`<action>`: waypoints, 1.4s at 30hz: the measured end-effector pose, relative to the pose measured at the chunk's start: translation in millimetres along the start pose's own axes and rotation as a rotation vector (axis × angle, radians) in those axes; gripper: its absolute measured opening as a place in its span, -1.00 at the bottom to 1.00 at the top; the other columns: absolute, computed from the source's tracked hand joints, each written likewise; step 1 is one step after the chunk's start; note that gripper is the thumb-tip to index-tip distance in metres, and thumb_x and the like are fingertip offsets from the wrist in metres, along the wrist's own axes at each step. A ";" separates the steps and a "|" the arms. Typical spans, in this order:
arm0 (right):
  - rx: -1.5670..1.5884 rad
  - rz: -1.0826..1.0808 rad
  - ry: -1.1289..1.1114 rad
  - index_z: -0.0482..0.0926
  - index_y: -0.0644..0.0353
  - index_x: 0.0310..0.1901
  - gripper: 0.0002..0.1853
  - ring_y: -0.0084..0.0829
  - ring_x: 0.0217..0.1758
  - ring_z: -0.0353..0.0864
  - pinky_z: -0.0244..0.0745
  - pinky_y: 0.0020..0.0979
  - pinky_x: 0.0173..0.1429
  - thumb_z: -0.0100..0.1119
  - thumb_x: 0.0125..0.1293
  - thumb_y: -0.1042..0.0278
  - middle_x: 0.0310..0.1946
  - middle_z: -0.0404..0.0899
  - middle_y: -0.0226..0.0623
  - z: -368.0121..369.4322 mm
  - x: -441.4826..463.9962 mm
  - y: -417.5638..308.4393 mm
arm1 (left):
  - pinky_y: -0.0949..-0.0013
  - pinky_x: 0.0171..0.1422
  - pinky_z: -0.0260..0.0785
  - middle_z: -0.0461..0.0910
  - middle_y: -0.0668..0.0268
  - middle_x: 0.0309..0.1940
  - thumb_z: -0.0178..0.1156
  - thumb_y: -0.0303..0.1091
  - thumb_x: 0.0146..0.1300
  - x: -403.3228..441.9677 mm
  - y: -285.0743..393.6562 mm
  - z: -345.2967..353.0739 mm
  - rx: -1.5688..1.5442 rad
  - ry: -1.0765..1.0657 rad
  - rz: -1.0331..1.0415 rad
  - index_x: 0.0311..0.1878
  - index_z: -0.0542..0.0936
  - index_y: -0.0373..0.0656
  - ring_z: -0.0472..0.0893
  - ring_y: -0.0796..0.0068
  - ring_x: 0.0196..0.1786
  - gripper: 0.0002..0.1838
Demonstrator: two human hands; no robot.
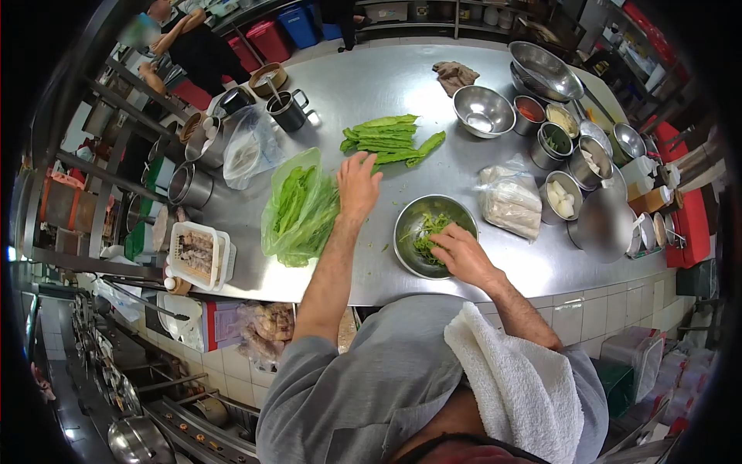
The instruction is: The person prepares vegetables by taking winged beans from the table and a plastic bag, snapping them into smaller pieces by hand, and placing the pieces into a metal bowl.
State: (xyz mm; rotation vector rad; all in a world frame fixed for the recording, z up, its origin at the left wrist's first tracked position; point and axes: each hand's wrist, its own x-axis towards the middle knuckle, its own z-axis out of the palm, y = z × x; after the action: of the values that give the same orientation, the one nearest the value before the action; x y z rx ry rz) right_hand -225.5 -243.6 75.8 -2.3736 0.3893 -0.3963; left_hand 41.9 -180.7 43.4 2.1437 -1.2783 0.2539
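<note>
My left hand point(359, 185) reaches over the steel table, fingers stretched out at the near edge of a row of long green lettuce leaves point(386, 138). I cannot tell whether its fingertips touch them. To its left lies a clear plastic bag point(272, 234) filled with more green leaves point(295, 193). My right hand point(464, 254) dips into a steel mixing bowl point(403, 257), its fingers closed on torn greens point(423, 246) there. The fingertips are partly hidden among the greens.
A bagged pale block point(512, 203) and a bowl of white pieces point(561, 195) stand at right, near several steel containers. An empty bowl point(484, 110) and brown cloth point(455, 76) lie farther back. A white basket point(202, 255) sits at left. A person point(197, 46) stands beyond the table.
</note>
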 end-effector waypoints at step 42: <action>-0.047 -0.116 -0.080 0.46 0.32 -0.30 -0.86 0.02 -0.22 0.52 0.42 -0.10 -0.13 0.07 0.31 0.41 -0.34 0.48 -0.01 -18.5 40.2 10.1 | 0.10 0.15 0.21 0.55 0.26 -0.25 0.21 -0.28 0.20 -45.2 86.8 -50.3 -0.302 -0.375 0.245 -0.03 0.56 -0.13 0.53 0.20 -0.08 -0.72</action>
State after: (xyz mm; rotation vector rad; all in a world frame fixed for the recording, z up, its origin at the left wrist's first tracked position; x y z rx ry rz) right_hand -197.8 -276.9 89.2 -2.4561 0.2273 -0.3476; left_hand -47.4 -147.0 98.1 1.8282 -1.6747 -0.2426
